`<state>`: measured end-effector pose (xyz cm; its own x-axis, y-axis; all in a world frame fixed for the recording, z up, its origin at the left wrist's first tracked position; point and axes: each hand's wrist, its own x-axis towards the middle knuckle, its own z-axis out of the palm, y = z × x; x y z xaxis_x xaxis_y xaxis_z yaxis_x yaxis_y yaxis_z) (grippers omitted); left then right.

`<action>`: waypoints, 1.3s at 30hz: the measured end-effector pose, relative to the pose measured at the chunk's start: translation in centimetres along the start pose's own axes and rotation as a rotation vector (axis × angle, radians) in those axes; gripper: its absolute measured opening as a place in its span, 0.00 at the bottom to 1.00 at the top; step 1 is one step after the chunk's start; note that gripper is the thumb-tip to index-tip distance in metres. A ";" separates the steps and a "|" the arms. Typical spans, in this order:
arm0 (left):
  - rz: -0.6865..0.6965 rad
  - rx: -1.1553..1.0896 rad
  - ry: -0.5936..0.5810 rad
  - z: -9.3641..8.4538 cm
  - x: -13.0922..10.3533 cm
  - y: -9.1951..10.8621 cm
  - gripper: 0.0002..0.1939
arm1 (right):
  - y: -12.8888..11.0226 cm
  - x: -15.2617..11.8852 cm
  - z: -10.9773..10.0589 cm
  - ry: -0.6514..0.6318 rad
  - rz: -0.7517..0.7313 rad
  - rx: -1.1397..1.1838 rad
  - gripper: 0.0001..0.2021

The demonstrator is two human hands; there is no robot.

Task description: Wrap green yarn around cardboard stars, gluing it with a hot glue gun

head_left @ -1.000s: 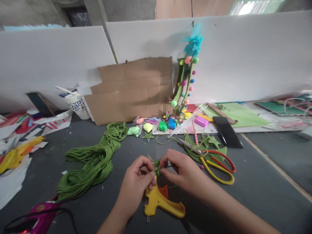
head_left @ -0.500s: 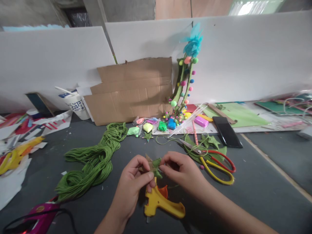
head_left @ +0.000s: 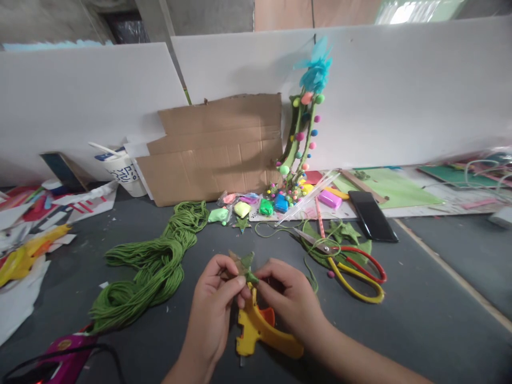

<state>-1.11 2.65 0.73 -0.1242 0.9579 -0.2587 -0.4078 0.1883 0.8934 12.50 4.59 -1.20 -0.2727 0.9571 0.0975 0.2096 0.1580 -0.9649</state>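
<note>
My left hand (head_left: 215, 304) pinches a small cardboard star (head_left: 247, 261), its left part bare brown and its right points covered in green yarn. My right hand (head_left: 292, 298) is closed at the star's lower right point, thumb and finger pressed together on the green yarn (head_left: 312, 274), which shows again just beyond that hand; the pinched bit itself is mostly hidden. Under both hands a yellow glue gun (head_left: 256, 330) with an orange trigger lies on the dark table. Scissors (head_left: 352, 266) with red and yellow handles lie right of my right hand.
A skein of green yarn (head_left: 148, 272) lies to the left, a magenta tool (head_left: 68, 357) with a black cord nearer. Behind stand cardboard (head_left: 216, 165) and a pompom-trimmed green decoration (head_left: 298, 133). Clay packets (head_left: 242, 208), a finished green star (head_left: 242, 224) and a phone (head_left: 372, 216) lie farther back.
My right hand has moved slightly left and down, closer against the star. The star has turned a little, its green point now upward. Loose yarn now shows right of my right hand.
</note>
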 end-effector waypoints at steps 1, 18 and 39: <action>0.001 -0.002 0.013 0.0 0.0 0.0 0.09 | 0.0 0.0 0.0 0.007 -0.071 -0.075 0.07; 0.266 0.293 0.138 0.0 0.2 -1.6 0.07 | 0.7 -0.6 0.2 -0.022 -0.511 -0.531 0.13; 0.040 0.254 -0.070 -0.2 0.2 -1.2 0.08 | -1.1 1.1 -3.0 -0.086 -0.344 -0.478 0.06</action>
<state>-0.80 2.60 -0.45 -0.0694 0.9766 -0.2033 -0.1630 0.1900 0.9682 14.75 6.18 0.65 -0.4712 0.8115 0.3457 0.4900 0.5667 -0.6623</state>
